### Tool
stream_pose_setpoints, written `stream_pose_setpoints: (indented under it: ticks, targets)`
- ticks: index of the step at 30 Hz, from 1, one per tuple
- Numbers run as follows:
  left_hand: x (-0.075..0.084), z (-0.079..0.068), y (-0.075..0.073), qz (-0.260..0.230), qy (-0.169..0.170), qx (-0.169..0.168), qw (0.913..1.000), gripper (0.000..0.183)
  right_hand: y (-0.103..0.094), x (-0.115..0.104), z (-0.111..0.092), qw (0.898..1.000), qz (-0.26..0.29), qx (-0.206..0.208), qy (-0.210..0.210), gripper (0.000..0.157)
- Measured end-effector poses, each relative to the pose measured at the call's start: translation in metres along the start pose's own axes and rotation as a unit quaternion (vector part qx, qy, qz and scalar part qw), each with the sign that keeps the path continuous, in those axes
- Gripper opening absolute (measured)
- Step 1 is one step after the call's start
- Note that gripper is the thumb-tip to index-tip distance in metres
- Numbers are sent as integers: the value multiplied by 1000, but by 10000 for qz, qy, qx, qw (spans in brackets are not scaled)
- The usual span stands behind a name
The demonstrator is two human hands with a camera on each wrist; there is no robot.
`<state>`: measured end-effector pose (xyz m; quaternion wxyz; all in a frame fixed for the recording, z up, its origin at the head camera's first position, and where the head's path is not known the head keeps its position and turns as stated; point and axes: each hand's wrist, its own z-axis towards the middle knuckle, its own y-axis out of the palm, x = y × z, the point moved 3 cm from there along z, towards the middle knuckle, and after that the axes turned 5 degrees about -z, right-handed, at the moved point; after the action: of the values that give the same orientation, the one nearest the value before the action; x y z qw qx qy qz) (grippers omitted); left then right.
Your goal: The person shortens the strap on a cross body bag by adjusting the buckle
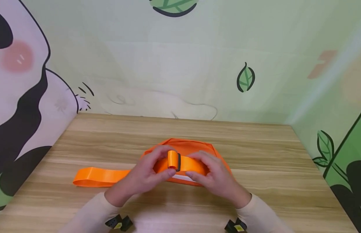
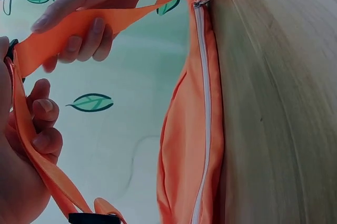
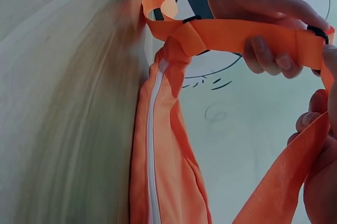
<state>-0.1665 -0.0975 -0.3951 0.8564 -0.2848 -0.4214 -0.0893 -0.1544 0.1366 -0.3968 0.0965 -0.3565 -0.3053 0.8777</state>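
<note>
An orange waist bag with a white zipper lies on the table in front of me. My left hand pinches its bright orange strap beside a black slide buckle, thumb below and fingers above. Just left of the buckle, the webbing stands up in a small loop. On the buckle's other side, my right hand holds the strap between thumb and fingers. Both wrist views show the strap raised off the bag's body. A second black buckle sits lower on the strap in the left wrist view.
A long strap loop lies on the wood-grain table to the left. Behind the table rises a pale green wall with leaf drawings, and a panda picture covers the left side.
</note>
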Motion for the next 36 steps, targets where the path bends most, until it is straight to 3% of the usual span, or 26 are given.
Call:
stream_pose_setpoints:
  ticks: [10, 16, 25, 36]
  targets:
    - [2, 4, 6, 17, -433, 25, 9991, 43, 7, -7, 7, 9997, -63, -94, -207, 42]
    - [1, 1, 2, -234, -466, 193, 9985, 41, 4, -6, 5, 9990, -330, -269, 147, 46]
    - [-6, -4, -7, -609, -866, 196, 9942, 53, -7, 3, -4, 9996, -279, 32, -45, 47]
    - [-8, -3, -3, -739, -607, 4, 9954, 52, -1, 2, -4, 10000, -50, 16, 39, 43]
